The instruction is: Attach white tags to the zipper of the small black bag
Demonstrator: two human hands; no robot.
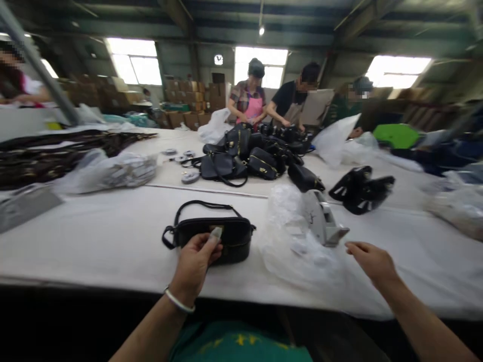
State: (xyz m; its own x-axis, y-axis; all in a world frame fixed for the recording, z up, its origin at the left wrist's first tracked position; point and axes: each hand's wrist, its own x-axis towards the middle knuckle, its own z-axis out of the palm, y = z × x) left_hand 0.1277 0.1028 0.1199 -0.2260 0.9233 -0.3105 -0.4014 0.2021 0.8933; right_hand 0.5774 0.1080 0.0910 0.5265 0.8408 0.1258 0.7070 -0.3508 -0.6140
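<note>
A black handbag (pixel 236 246) with a gold zip lies on the white table in front of me, its strap looped behind it. My left hand (pixel 196 259), wearing a white bracelet, is closed in front of the bag. A small pale translucent piece (pixel 216 233) shows at its thumb tip, near a gold-coloured patch on the bag. Right of the bag, a grey tape dispenser (pixel 324 221) stands against a clear plastic bag (pixel 287 241). Just right of the dispenser's front end is my right hand (pixel 372 259), fingertips pressed together; whatever they hold is too small to make out.
Several black handbags (pixel 226 166) are piled across the table, with people working behind them. Black shiny items (pixel 362 191) lie right of the dispenser. At left are a filled plastic bag (pixel 113 173), dark straps (pixel 56 151) and grey rolls (pixel 190 177).
</note>
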